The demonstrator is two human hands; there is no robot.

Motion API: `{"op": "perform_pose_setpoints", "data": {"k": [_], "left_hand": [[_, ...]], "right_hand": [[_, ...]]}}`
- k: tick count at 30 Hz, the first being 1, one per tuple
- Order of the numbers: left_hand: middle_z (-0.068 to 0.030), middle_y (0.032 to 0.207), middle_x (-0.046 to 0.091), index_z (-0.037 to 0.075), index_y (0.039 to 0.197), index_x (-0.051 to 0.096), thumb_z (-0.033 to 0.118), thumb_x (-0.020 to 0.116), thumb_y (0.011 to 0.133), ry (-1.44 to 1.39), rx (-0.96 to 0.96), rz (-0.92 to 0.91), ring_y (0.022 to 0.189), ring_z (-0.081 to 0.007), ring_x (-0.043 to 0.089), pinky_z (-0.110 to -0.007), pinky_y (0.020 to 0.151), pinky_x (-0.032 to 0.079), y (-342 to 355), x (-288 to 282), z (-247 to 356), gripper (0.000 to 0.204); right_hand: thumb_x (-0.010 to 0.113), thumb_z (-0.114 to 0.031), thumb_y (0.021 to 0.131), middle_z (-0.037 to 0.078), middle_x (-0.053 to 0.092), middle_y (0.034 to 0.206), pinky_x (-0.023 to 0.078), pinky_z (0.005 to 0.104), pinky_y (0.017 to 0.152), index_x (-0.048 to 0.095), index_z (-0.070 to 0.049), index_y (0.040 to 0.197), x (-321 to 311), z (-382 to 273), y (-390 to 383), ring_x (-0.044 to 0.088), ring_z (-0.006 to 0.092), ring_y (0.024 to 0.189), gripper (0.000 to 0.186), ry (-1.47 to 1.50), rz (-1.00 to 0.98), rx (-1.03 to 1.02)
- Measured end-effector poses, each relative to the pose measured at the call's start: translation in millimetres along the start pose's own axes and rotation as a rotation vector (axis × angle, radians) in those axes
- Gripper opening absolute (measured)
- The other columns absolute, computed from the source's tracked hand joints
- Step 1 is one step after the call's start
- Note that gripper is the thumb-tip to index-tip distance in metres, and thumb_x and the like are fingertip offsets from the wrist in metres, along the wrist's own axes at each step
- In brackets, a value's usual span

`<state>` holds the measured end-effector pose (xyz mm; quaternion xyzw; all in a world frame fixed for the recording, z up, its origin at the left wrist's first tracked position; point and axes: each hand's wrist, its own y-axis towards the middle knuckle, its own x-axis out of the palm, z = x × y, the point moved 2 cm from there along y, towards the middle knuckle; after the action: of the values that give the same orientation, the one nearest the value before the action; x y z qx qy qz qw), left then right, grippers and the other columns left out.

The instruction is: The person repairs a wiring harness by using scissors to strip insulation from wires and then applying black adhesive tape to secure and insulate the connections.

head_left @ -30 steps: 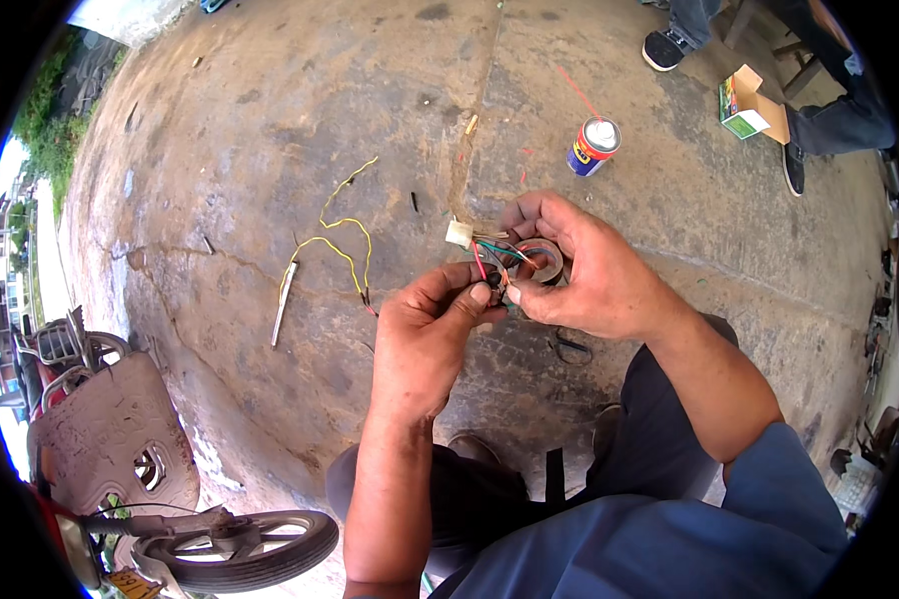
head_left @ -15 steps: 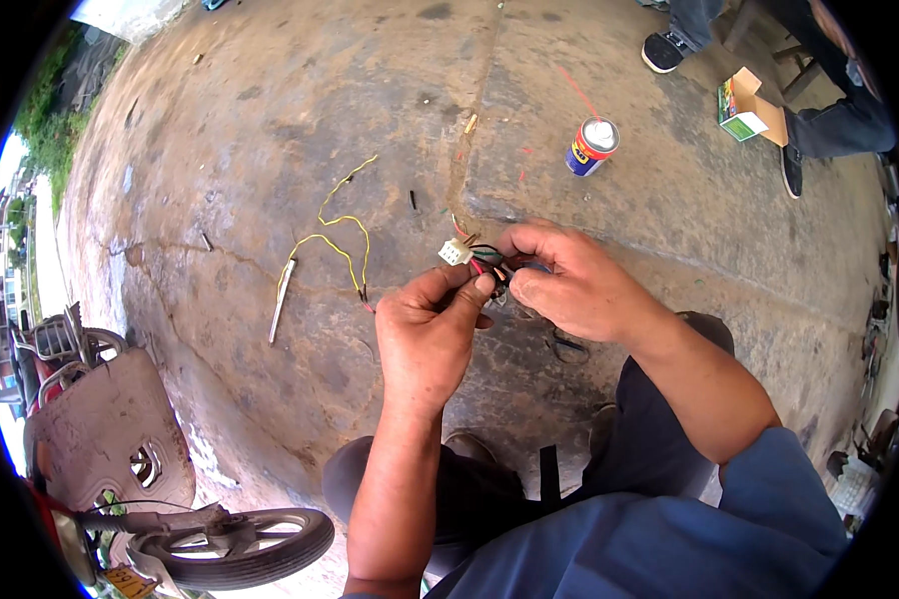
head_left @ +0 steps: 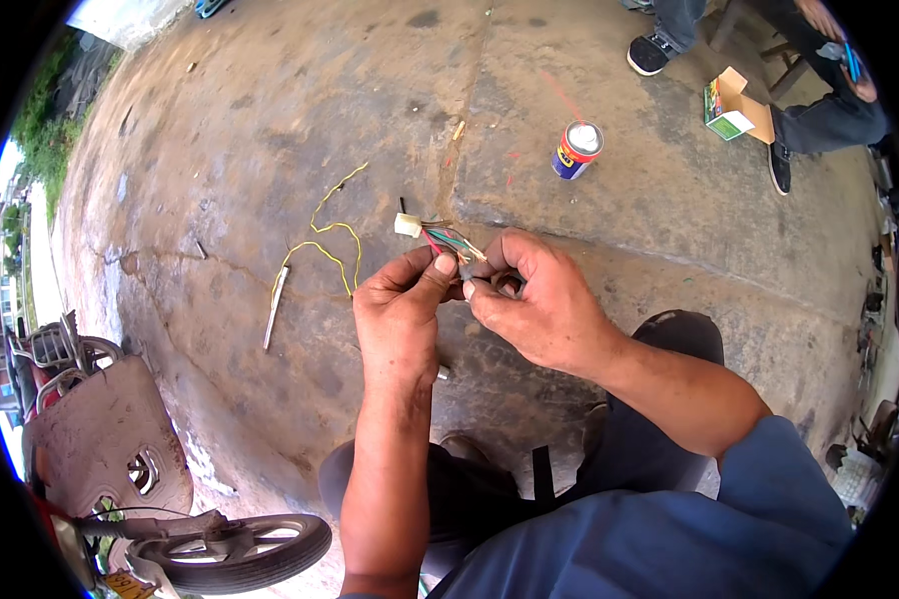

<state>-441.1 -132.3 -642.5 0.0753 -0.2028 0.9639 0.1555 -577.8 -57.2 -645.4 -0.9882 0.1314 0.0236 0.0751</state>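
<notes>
A white plastic connector [head_left: 408, 225] sticks out above my left hand, and a bundle of coloured wires [head_left: 451, 241] runs from it, with pink, green and dark strands. My left hand [head_left: 402, 311] is closed, its thumb and index finger pinching the wires below the connector. Close beside it, my right hand [head_left: 535, 299] is closed too, pinching the wires near their free ends. Light, bare-looking tips fan out by its index finger. Something dark sits between the two sets of fingertips, too small and hidden to tell.
On the concrete floor lie a yellow wire [head_left: 342, 228], a silver rod-shaped tool [head_left: 276, 307] and a spray can [head_left: 577, 150], which stands upright. An opened small box [head_left: 737, 108] is beside a seated person's legs [head_left: 819, 130]. A motorcycle wheel [head_left: 235, 554] is at lower left.
Both hands have shifted left with the wires. The connector has turned to point left, and the wire ends now show spread out. The other person's hands have come into view, with something blue.
</notes>
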Motion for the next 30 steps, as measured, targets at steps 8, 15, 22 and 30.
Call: {"op": "perform_pose_setpoints", "data": {"k": [8, 15, 22, 30], "left_hand": [[-0.0084, 0.097, 0.070, -0.002, 0.112, 0.069, 0.009, 0.063, 0.102, -0.115, 0.131, 0.124, 0.087, -0.0167, 0.069, -0.030, 0.079, 0.063, 46.8, -63.3, 17.4, 0.015], [-0.0101, 0.101, 0.072, -0.004, 0.110, 0.071, 0.008, 0.067, 0.100, -0.240, 0.258, 0.187, 0.090, -0.0178, 0.070, -0.033, 0.084, 0.064, 24.9, -55.5, 45.0, 0.016], [-0.0109, 0.095, 0.074, -0.003, 0.102, 0.073, 0.005, 0.076, 0.093, -0.222, 0.357, 0.133, 0.085, -0.0201, 0.071, -0.036, 0.082, 0.063, 14.9, -51.9, 50.4, 0.013], [-0.0113, 0.093, 0.073, -0.002, 0.100, 0.072, 0.007, 0.076, 0.092, -0.213, 0.122, -0.129, 0.086, -0.0219, 0.072, -0.037, 0.079, 0.063, 1.4, -27.6, 36.2, 0.013]], "right_hand": [[0.073, -0.005, 0.084, 0.010, 0.059, 0.093, 0.049, 0.0366, 0.077, 0.058, -0.004, 0.089, 38.9, -29.3, -69.2, 0.060, 0.0267, 0.087, 0.016, -0.177, -0.264, -0.595], [0.070, -0.046, 0.095, 0.023, 0.070, 0.087, 0.054, 0.0481, 0.078, 0.064, 0.005, 0.103, -55.6, 184.6, 51.8, 0.070, 0.0400, 0.086, 0.052, -0.631, 0.147, 0.340], [0.079, -0.040, 0.087, 0.030, 0.046, 0.144, 0.045, 0.0507, 0.106, 0.057, 0.006, 0.122, -6.7, 272.2, 12.5, 0.048, 0.0448, 0.130, 0.062, -0.994, -0.231, 0.214], [0.054, -0.034, 0.109, 0.005, 0.070, 0.103, 0.051, 0.0301, 0.083, 0.066, -0.001, 0.112, -30.4, 104.0, 87.5, 0.063, 0.0124, 0.094, 0.035, 0.149, 0.154, 0.151]]}}
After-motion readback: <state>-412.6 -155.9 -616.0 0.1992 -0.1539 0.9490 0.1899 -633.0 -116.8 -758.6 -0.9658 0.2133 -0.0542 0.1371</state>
